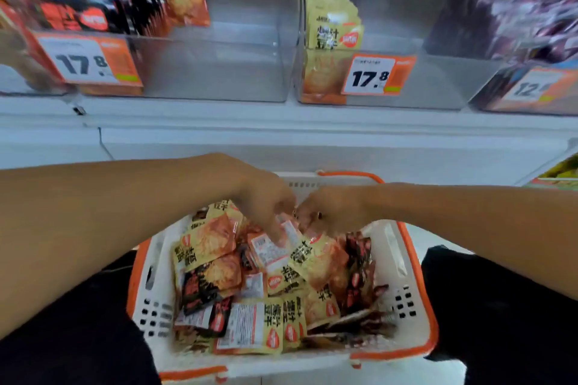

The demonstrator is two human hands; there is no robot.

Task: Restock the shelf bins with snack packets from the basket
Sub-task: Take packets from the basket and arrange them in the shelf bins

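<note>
Two hands meet over the basket [416,262]: our left hand [266,200] reaches fingers-down into the heaped snack packets [266,287], our right hand [328,209] curls beside it; whether either pinches a packet we cannot tell. Above, clear shelf bins [237,50] stand partly filled, with two price tags [377,75] reading 17.8. The shelf is blurred.

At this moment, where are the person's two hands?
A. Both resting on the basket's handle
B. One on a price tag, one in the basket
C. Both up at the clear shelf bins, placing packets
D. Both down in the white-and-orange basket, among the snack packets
D: the left hand and right hand meet over the far end of the basket, fingers down among the snack packets, well below the shelf bins.
</note>
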